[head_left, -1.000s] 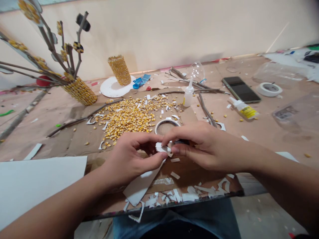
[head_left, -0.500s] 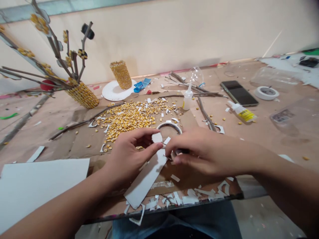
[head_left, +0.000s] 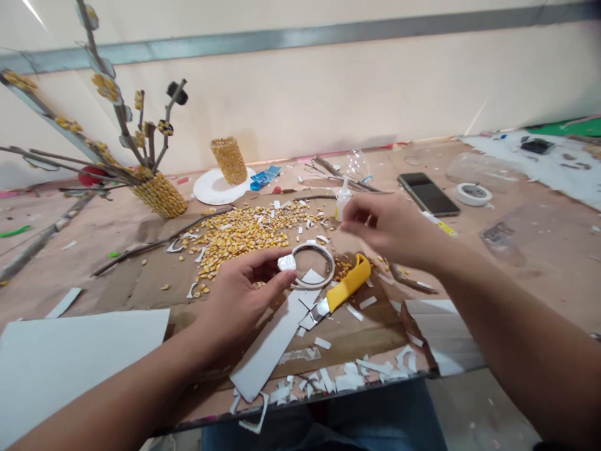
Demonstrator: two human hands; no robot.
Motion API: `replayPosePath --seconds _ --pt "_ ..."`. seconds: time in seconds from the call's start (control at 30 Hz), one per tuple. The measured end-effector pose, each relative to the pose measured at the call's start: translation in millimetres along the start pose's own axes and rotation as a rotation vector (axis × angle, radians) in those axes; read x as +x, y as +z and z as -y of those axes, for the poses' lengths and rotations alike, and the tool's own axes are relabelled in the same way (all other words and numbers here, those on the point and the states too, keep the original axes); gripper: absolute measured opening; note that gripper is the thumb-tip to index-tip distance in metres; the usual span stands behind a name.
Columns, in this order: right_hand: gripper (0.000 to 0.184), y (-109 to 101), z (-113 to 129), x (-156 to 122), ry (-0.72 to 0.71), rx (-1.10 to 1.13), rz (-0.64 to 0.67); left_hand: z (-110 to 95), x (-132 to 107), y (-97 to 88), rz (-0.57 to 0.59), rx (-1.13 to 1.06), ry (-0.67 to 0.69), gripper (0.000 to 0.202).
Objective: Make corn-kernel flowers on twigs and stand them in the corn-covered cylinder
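Between the thumb and fingers of my left hand [head_left: 244, 285] is a small white cut piece [head_left: 286, 262] with a shiny face. My right hand [head_left: 380, 225] hovers by the upright glue bottle [head_left: 343, 199], its fingers curled but apart, overlapping the bottle's right side; nothing shows between them. A yellow utility knife [head_left: 348, 285] lies with its blade over the end of a white strip [head_left: 270, 351]. Just beyond the strip, a roll of tape [head_left: 330, 270] lies flat, close to the left fingertips.
Corn kernels [head_left: 244, 232] lie in a heap behind my left hand. A kernel-covered vase [head_left: 162, 195] with branches and a kernel-covered cup [head_left: 229, 161] stand farther back. A phone [head_left: 429, 194] and white tape roll [head_left: 473, 194] lie right. White scraps [head_left: 350, 379] litter the front edge.
My right hand has let go of the utility knife, which now lies on the table, and has moved up to the glue bottle. My left hand still holds the white piece, now tilted differently.
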State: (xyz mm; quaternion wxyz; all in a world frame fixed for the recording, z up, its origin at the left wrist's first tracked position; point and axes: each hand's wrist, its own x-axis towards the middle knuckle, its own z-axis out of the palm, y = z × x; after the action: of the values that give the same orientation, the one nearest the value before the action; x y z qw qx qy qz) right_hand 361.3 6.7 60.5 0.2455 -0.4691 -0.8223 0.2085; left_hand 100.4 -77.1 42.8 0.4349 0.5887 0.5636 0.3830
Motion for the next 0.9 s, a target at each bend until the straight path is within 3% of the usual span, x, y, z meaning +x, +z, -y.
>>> replayPosePath --seconds 0.1,0.2,0.37,0.53,0.6,0.67,0.7,0.73,0.83,0.9 --pt "0.012 -14 -25 15 0.378 -0.240 -0.099 -3 -1 2.4 0.025 -0.108 -0.067 0.039" --pt "0.037 -8 -44 24 0.635 -0.463 0.054 -6 -1 4.3 0.033 -0.160 -0.097 0.039" --pt "0.022 11 -56 29 0.642 -0.451 0.119 -5 0 2.0 0.049 -0.146 -0.091 0.040" --pt "0.023 -12 -42 26 0.675 -0.439 -0.023 -7 2 -0.1 0.051 -0.141 -0.052 0.034" --pt "0.023 -26 -31 20 0.651 -0.412 -0.119 -8 1 0.4 0.042 -0.155 -0.073 0.031" --pt "0.018 -37 -17 10 0.527 -0.211 -0.246 -10 0 0.6 0.040 -0.168 -0.082 0.032" --pt "0.017 -40 -9 3 0.479 -0.157 -0.247 -10 -1 0.5 0.040 -0.176 -0.080 0.033" --pt "0.016 -42 -1 -4 0.416 -0.107 -0.227 -10 -1 0.2 0.042 -0.185 -0.076 0.033" --pt "0.017 -33 24 -23 -0.001 0.108 -0.104 -8 -3 -0.7 0.056 -0.216 -0.059 0.034" --pt "0.021 -19 37 -32 -0.214 0.081 -0.013 -6 -4 -0.7 0.063 -0.237 -0.039 0.032"
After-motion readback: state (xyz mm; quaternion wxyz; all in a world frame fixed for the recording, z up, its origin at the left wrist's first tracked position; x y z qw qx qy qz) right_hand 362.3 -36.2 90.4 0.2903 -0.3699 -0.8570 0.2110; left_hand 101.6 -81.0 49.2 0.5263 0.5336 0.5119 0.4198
